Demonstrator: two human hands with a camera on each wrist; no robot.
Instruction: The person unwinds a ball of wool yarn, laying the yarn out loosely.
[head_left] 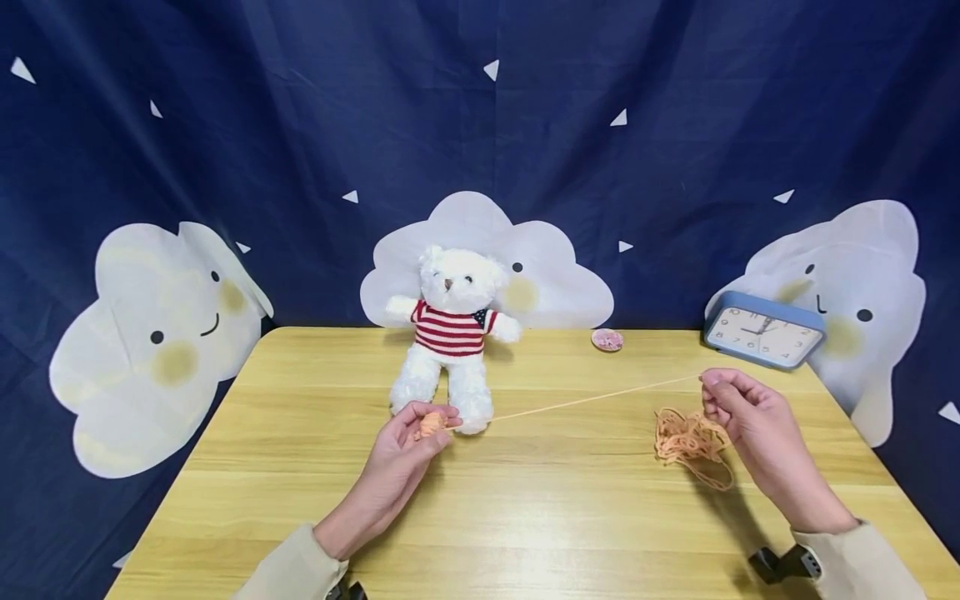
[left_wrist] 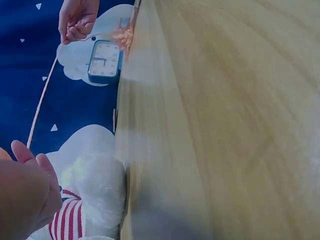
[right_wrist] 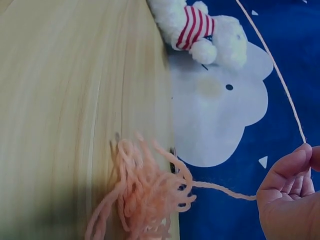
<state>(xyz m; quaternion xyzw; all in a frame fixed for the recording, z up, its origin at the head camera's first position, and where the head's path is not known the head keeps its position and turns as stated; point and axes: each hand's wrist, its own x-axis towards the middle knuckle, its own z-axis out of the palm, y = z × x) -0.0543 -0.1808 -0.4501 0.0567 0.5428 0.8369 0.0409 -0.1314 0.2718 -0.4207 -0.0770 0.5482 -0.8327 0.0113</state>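
Observation:
My left hand (head_left: 408, 450) holds a small wound bundle of peach yarn (head_left: 432, 424) between thumb and fingers, in front of the teddy bear's feet. From it a single yarn strand (head_left: 592, 400) runs taut up to the right. At the strand's far end my right hand (head_left: 757, 425) pinches it between thumb and forefinger, raised above the table. A loose, tangled heap of the same yarn (head_left: 688, 446) lies beside and below the right hand. In the right wrist view, a length from this yarn heap (right_wrist: 150, 195) leads into the right hand (right_wrist: 290, 190).
A white teddy bear (head_left: 450, 333) in a striped shirt sits toward the back of the wooden table (head_left: 525, 517). A small pink round object (head_left: 607, 340) lies at the back edge. A blue clock (head_left: 765, 331) stands at the back right, before a dark blue curtain (head_left: 300, 125).

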